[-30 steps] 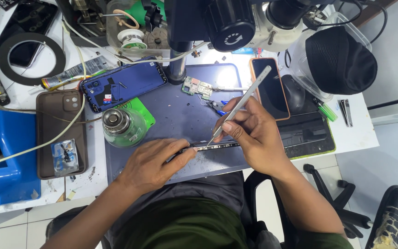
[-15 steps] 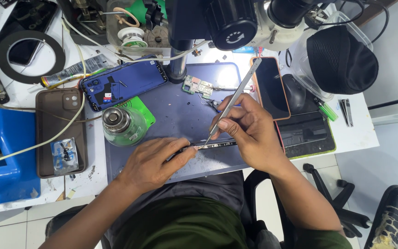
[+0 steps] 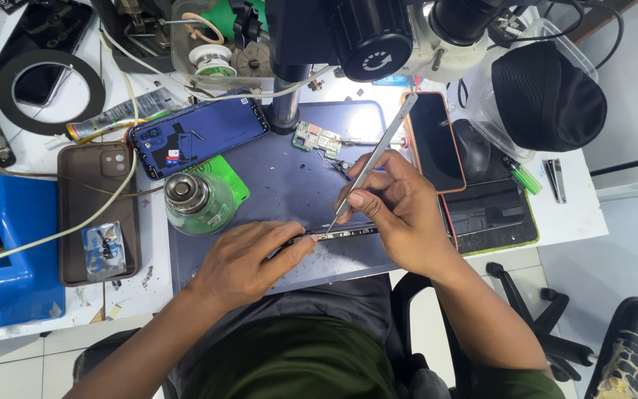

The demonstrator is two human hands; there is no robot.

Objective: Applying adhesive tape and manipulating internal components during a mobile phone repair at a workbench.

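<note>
My left hand (image 3: 249,260) lies flat on the grey work mat (image 3: 289,188) and pins the left end of a long narrow dark circuit strip (image 3: 337,236) with its fingertips. My right hand (image 3: 396,210) grips slim metal tweezers (image 3: 374,157), held like a pen. Their tips touch the strip just right of my left fingers. A small green circuit board (image 3: 317,138) lies farther back on the mat, under the microscope.
A microscope head (image 3: 378,37) hangs over the mat. A blue opened phone (image 3: 197,133), a glass jar (image 3: 199,201) and a brown phone case (image 3: 97,210) lie left. An orange-edged phone (image 3: 433,140) and a black cap (image 3: 548,96) sit right.
The right hand has tilted the tweezers slightly more upright and shifted their tips a little along the strip. The left hand has stayed on the strip's end.
</note>
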